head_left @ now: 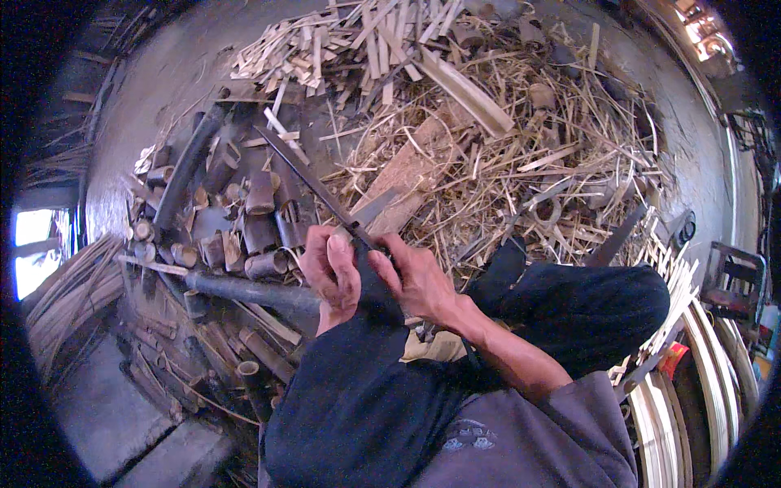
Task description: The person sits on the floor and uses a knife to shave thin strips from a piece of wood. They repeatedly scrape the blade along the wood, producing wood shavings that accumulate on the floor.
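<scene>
My left hand [329,267], fingers curled, grips a long dark strip [303,169], which looks like split bamboo, near its lower end. The strip slants up and to the left over the floor. Close beside it, my right hand [416,278] is closed on a knife, whose handle is hidden by the fingers. Its short grey blade [377,206] points up and to the right, against the strip. Both hands meet above my dark-trousered knee [362,333]. Where the blade touches the strip is partly covered by my fingers.
Short cut bamboo sections [260,193] lie to the left, beside a long bamboo pole [252,290]. Shavings [561,154] spread over a wooden board [427,150]. Pale split slats [325,49] are heaped at the far side. Long pale strips [663,423] stand at my right.
</scene>
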Tool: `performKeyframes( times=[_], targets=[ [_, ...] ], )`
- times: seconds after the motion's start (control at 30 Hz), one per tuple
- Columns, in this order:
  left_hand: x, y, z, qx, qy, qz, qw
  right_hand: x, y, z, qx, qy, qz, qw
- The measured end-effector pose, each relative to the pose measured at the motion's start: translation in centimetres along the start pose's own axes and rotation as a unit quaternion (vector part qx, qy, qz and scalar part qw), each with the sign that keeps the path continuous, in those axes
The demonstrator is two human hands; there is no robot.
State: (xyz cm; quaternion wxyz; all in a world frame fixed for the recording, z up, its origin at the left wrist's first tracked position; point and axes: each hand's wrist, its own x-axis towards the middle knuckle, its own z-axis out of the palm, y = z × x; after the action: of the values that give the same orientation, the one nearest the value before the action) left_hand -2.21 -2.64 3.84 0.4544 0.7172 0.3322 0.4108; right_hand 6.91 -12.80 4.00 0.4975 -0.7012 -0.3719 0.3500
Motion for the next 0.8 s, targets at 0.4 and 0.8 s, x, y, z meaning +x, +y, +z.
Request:
performKeyframes(
  times=[0.4,0.8],
  targets=[
    [2.1,-4.1,-4.3,-0.473,0.028,-0.227,0.851,-0.9,17.3,0.8,0.099,-0.042,0.307,0.946],
    [-1.0,-11.8,0.5,-0.369,-0.267,-0.522,0.721,-1.9,19.4,0.6,0.058,-0.022,0.223,0.973]
  ],
)
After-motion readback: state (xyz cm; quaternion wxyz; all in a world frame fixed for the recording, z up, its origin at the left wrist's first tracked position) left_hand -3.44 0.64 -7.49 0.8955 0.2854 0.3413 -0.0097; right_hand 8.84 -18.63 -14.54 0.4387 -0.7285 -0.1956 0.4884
